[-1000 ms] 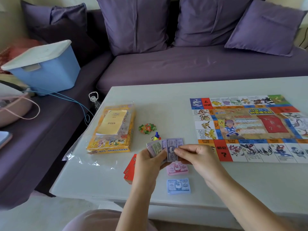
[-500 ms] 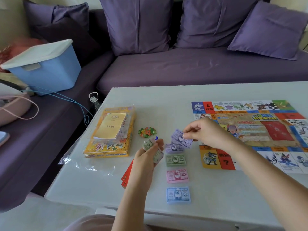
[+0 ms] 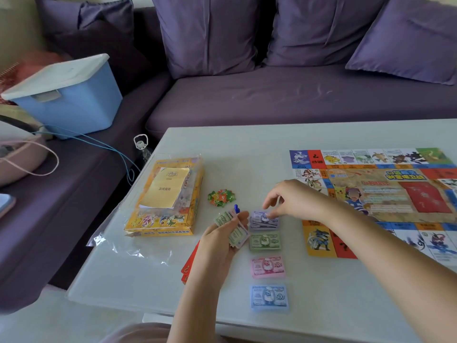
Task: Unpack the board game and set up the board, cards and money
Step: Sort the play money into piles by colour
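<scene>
Head view, left hand [image 3: 222,240]: curled round a fanned wad of notes [image 3: 233,227], thumb across them.
Left arm: bare forearm rises from 6 o'clock, hand tipped toward 1 o'clock above the table [image 3: 247,149].
Right hand [image 3: 294,199]: fingers bent down, tips at the top of the purple pile [image 3: 263,220]; too blurred to tell whether they pinch a note.
Right arm: enters from 4 o'clock, crossing the near left corner of the board [image 3: 385,194], which lies flat at 3 o'clock of the piles.
Money: four piles in a column, with the purple pile at 12 o'clock, then green pile [image 3: 264,241], pink pile [image 3: 268,266], and blue pile [image 3: 269,297] at 6.
Cards: red cards [image 3: 189,266] at 9 o'clock of the pink pile, partly behind the left arm.
Box [image 3: 163,219]: at 9 o'clock of the left hand, clear wrap [image 3: 123,246] around it, yellow booklet [image 3: 164,188] on top.
Pieces: tokens [image 3: 220,197] and pawn [image 3: 236,208] at 12 o'clock of the left hand.
Bin [image 3: 71,100]: blue, white lid on, on the sofa [image 3: 296,100]; contents hidden.
</scene>
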Tool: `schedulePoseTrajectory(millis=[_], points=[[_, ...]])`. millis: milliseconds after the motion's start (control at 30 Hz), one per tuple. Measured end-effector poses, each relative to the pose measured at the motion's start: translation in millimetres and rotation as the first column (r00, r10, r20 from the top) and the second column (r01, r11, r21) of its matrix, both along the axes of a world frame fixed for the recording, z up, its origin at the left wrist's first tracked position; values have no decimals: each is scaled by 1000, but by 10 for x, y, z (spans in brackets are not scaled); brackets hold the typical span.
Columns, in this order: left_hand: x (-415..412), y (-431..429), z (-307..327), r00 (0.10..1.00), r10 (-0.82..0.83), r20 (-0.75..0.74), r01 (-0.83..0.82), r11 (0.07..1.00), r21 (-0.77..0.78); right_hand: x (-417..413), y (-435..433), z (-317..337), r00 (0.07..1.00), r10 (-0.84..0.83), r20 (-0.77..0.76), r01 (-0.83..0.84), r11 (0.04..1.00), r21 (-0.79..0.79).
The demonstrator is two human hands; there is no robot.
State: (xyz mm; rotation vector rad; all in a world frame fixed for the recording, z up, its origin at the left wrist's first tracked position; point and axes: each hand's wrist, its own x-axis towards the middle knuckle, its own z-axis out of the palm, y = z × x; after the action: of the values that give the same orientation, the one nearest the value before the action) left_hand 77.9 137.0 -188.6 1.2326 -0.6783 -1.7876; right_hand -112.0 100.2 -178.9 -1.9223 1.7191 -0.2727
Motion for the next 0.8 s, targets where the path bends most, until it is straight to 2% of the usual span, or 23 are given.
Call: schedulePoseTrajectory(millis=[167, 300, 533, 800], points=[[-14, -14, -29, 999, 11, -49, -9, 1000, 28, 72, 24, -58, 986, 72, -149, -68, 997, 29], [-16, -30, -45, 994, -8, -105, 14, 998, 57, 127, -16, -66, 977, 104, -186, -95, 994, 53], [-12, -48, -66, 984, -6, -177, 25, 994, 105, 164, -69, -16, 984, 132, -123, -121, 988, 95], [88, -64, -105, 991, 6, -137, 7, 995, 95, 146, -32, -70, 991, 101, -87, -94, 992, 82]])
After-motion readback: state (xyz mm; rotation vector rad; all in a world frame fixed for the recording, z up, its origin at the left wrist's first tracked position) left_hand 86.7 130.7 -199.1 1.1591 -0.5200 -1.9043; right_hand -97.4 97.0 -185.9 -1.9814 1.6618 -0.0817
